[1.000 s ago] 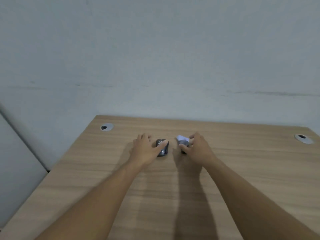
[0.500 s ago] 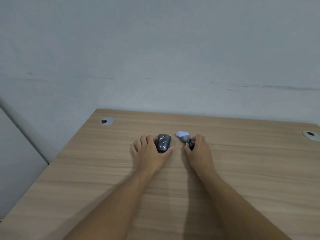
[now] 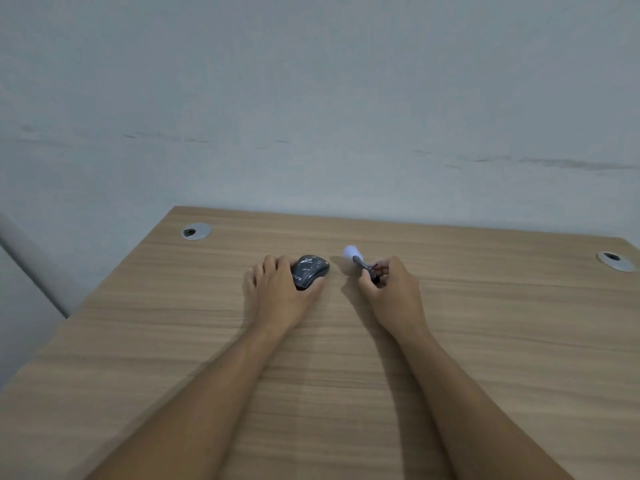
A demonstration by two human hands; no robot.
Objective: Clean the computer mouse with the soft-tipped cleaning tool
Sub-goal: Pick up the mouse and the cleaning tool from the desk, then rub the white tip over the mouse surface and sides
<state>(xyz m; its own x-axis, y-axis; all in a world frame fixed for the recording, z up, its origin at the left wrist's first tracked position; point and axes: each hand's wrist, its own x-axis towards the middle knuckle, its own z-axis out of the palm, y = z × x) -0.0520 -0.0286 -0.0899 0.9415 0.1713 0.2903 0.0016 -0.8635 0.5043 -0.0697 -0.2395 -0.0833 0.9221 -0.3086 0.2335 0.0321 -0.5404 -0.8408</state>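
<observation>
A dark grey computer mouse [image 3: 310, 269] with pale specks on its top lies on the wooden desk [image 3: 346, 341], towards the back. My left hand [image 3: 280, 292] grips it from the left and near side, thumb under its near right edge. My right hand [image 3: 393, 292] holds the cleaning tool [image 3: 360, 260] by its dark handle. The tool's soft white tip points up and to the left, a short way right of the mouse and apart from it.
Two silver cable grommets sit in the desk's back corners, the left grommet [image 3: 196, 231] and the right grommet [image 3: 615, 261]. A pale wall stands right behind the desk. The desk's left edge runs diagonally at the left.
My left hand has closed around the mouse and turned it slightly. My right hand has lifted the tool, so its white tip now sticks out up and to the left.
</observation>
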